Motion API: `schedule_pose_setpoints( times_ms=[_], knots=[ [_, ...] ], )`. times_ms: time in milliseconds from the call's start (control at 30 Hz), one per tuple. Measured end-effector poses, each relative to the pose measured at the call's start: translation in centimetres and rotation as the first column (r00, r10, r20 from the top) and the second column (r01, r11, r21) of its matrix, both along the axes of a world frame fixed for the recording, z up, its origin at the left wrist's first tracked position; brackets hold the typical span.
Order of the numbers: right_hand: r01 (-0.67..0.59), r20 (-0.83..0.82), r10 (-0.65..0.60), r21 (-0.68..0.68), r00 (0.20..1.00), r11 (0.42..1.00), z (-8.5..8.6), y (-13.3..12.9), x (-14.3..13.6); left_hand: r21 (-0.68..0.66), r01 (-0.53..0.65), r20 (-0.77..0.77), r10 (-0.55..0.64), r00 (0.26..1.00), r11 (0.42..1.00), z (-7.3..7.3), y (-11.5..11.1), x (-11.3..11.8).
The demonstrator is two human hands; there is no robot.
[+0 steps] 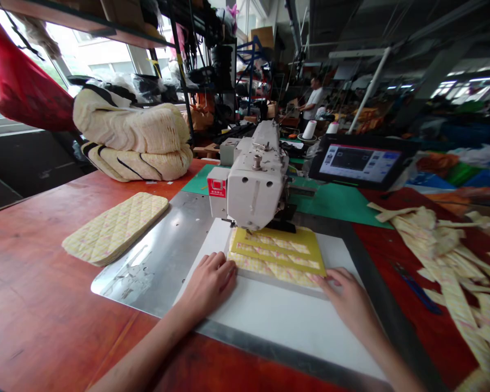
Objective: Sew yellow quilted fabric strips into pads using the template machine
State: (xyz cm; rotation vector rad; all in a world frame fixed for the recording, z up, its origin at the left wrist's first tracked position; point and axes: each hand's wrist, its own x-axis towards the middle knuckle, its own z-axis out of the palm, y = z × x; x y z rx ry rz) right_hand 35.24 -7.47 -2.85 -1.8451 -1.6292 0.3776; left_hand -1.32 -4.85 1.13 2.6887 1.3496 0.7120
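A yellow checked quilted fabric piece point(275, 270) lies on the white plate point(261, 321) under the head of a sewing machine point(253, 190). Over it rests a yellow template point(280, 251) with long slots through which the fabric shows. My left hand point(212, 280) is closed at the fabric's near left corner, its fingers bent and close together; the fingertips are partly hidden. At the near right corner, my right hand point(345, 291) pinches the fabric's edge between thumb and fingers, beside the template's corner.
A stack of quilted pieces point(116, 226) lies left of the machine, with taller bundles point(136, 141) behind. To the right are a lit control screen point(357, 162), fabric strips point(441, 250) and blue-handled snips point(418, 288). A person point(312, 100) stands far back.
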Motion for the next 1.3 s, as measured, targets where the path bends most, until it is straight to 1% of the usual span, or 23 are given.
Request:
schedule_pose_setpoints(
  times_ms=[167,267,333,400,500,633,700,733,800,867,900,933,967,1033,1100,1200,1300],
  knots=[
    [0.014,-0.01,-0.015,-0.064,1.0,0.998,0.8,-0.3,0.5,-0.007,-0.01,-0.039,0.01,0.999,1.0,-0.1,0.0,0.1],
    [-0.005,0.003,0.006,-0.105,1.0,0.994,1.4,-0.7,1.4,-0.015,-0.017,-0.045,0.017,0.999,1.0,-0.2,0.0,0.1],
    [-0.002,0.042,0.007,-0.127,0.999,0.992,1.9,-0.9,2.2,-0.013,-0.015,-0.042,0.015,0.999,1.0,-0.3,0.0,0.1],
    [0.026,0.094,-0.015,-0.114,0.995,0.993,2.3,-1.0,3.0,-0.007,-0.012,-0.041,0.012,0.999,1.0,-0.4,0.0,0.1],
    [0.063,0.15,-0.055,-0.051,0.987,0.997,2.6,-1.1,3.9,-0.006,-0.014,-0.049,0.014,0.999,1.0,-0.4,0.0,0.1],
    [0.04,0.184,-0.034,-0.031,0.982,0.999,2.9,-1.4,3.9,-0.01,-0.011,-0.047,0.01,0.999,1.0,-0.4,0.1,0.0],
    [0.023,0.207,-0.015,-0.036,0.978,0.999,3.7,-1.7,3.9,0.004,0.004,-0.032,-0.004,0.999,1.0,-0.5,0.1,0.0],
    [0.025,0.232,-0.015,-0.039,0.973,0.999,4.3,-1.7,4.2,0.019,0.014,-0.023,-0.014,1.0,1.0,-0.7,0.1,-0.1],
    [0.071,0.32,-0.056,-0.036,0.946,0.997,6.0,-1.4,5.7,0.052,0.044,-0.008,-0.043,0.999,0.998,-1.1,0.1,-0.3],
    [0.181,0.452,-0.155,-0.015,0.879,0.983,7.8,-0.6,8.2,0.085,0.082,0.0,-0.082,0.997,0.993,-1.6,0.4,-0.7],
    [0.272,0.522,-0.224,-0.015,0.823,0.962,8.5,-0.1,9.8,0.102,0.101,0.004,-0.102,0.995,0.99,-1.9,0.7,-0.9],
    [0.37,0.588,-0.276,-0.042,0.76,0.928,9.0,0.4,11.5,0.121,0.12,0.008,-0.122,0.993,0.985,-2.2,0.9,-1.1],
    [0.434,0.61,-0.313,-0.057,0.728,0.899,9.2,0.9,13.1,0.147,0.132,0.009,-0.135,0.991,0.98,-2.4,1.2,-1.3],
    [0.494,0.628,-0.319,-0.12,0.709,0.861,9.1,1.9,16.0,0.205,0.141,0.013,-0.147,0.989,0.969,-2.7,1.5,-1.5],
    [0.506,0.621,-0.298,-0.187,0.725,0.842,8.4,2.7,18.0,0.246,0.123,0.031,-0.134,0.99,0.962,-2.6,1.6,-1.5],
    [0.53,0.609,-0.321,-0.196,0.725,0.825,7.7,3.4,19.9,0.269,0.079,0.076,-0.102,0.992,0.96,-2.0,1.4,-1.4],
    [0.599,0.605,-0.395,-0.173,0.691,0.782,7.4,3.2,20.8,0.256,0.056,0.093,-0.082,0.992,0.965,-1.5,1.3,-1.5]
  ],
)
